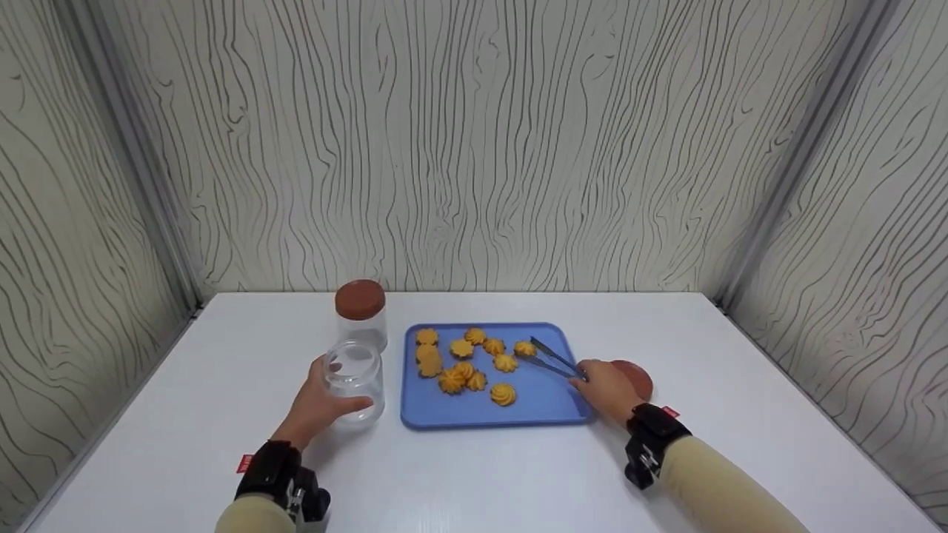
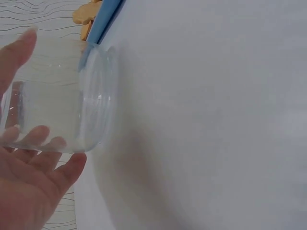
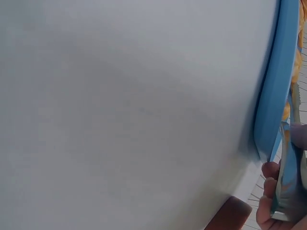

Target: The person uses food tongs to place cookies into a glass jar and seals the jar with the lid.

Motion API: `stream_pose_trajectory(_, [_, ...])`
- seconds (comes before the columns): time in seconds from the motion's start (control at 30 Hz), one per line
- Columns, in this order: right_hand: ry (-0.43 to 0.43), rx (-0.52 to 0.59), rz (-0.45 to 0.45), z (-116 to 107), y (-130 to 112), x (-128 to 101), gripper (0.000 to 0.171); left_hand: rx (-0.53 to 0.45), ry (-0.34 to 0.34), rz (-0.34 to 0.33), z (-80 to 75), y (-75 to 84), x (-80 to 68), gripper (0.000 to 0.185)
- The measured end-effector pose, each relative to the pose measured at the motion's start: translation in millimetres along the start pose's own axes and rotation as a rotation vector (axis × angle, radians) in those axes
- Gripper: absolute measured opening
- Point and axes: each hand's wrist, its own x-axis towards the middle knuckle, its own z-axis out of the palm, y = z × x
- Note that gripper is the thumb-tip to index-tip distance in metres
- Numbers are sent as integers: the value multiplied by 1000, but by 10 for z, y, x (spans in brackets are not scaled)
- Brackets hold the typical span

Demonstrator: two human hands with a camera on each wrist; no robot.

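From my remote seat I see the left hand point(image 1: 320, 406) wrapped around an open clear jar point(image 1: 355, 381), fingers and thumb curled about its wall, so that grip is closed on the jar, which stands on the white surface point(image 1: 474, 474) just beside the left edge of the blue tray point(image 1: 533, 403). The right hand point(image 1: 606, 389) pinches a pair of metal tongs point(image 1: 552, 359) at their rear end, and their tips sit at a piped cookie point(image 1: 524, 348) near the tray's back right; I cannot tell whether the tips have closed on it yet. More cookies point(image 1: 452, 379) lie scattered across the tray. I judge the cookies light, dry and brittle, with ridged tops that crumble if squeezed hard, so I would take one across its sides with a gentle squeeze rather than on the ridges. The jar looks light and smooth, likely slippery, and is best held round its middle as it is now. A second jar with a brown lid point(image 1: 361, 311) stands behind the open one, and a loose brown lid point(image 1: 635, 377) lies by the right hand.
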Motion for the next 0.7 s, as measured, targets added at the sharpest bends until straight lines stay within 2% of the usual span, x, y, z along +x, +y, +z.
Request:
stream_pose_trajectory(0.13, [15,8,5,-18,-8,-26,18,-13,6,-3,24,-4,-14,107])
stream_pose_trajectory(0.27, [39,-1,-28,-8,-6,-36,19,-11,16,8,25,10,-39,108])
stream_pose_trajectory(0.53, [95,-10,-50,-14,-10,-99,18,-2,28,-19,34,12,-55,109])
stream_pose_trajectory(0.7, [156,-23,-76,-38,-1,-127,11,12,38,-39,61,17,-40,109])
